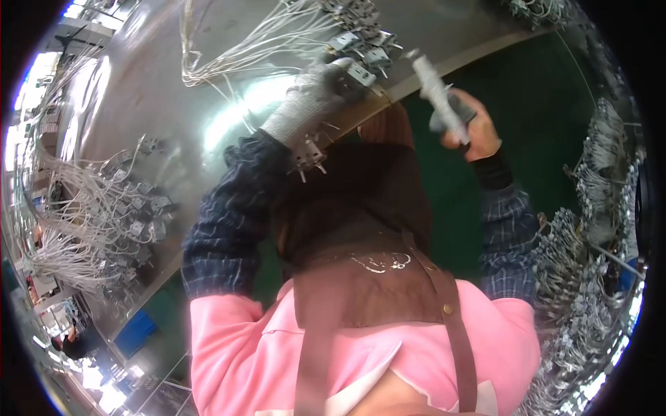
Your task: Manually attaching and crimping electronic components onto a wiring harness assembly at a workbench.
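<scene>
My left hand (pixel 312 97), in a pale grey knit glove, reaches over the table's edge. Its fingers are closed at a small silver metal part (pixel 361 74) at the near side of a pile, partly hidden by the glove. More such metal parts (pixel 354 31) with white wires (pixel 257 52) lie just beyond it. My bare right hand (pixel 479 128) is wrapped around a hand tool (pixel 436 90) with a white-wrapped, tapering body and a dark grip. The tool is blurred, its exact kind unclear; its tip points up toward the pile without touching it.
The metal table (pixel 159 41) carries another heap of wired metal parts (pixel 139 208) at the left. A few parts (pixel 310 156) hang near its edge below my left wrist. At the right, dense bundles of wired parts (pixel 596 173) hang on a rack. A blue bin (pixel 135 333) stands lower left.
</scene>
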Demonstrator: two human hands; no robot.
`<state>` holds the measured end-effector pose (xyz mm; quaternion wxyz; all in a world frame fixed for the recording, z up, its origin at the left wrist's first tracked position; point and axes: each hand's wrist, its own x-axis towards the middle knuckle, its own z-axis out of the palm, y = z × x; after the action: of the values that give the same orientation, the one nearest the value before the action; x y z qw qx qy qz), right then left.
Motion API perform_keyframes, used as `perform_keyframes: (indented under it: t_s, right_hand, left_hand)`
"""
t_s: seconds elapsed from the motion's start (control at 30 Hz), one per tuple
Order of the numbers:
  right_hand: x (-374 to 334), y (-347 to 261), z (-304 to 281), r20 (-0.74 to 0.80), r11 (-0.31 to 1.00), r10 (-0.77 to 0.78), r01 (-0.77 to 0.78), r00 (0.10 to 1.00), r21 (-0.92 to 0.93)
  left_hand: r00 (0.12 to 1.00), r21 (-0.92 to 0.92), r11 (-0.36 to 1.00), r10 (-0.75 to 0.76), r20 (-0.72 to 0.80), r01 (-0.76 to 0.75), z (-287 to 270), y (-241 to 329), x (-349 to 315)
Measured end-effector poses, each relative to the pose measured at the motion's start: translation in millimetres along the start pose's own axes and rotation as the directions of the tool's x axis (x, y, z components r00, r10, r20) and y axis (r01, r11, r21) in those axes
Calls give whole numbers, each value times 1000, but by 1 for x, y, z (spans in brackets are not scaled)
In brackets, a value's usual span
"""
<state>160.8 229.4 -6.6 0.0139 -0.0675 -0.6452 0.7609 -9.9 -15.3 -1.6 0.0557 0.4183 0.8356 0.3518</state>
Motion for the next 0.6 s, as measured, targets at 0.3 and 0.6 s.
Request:
perform_keyframes:
  t_s: [0.3,0.6]
  right_hand:
    - [-40,61,70,353,427,219,-415,909,804]
    - [-27,77,59,562,333,111,-564,820,756]
  left_hand:
    - [991,-99,992,-70,114,82,-3,2,-2]
    - [989,-44,997,-63,130,70,-5,0,-7]
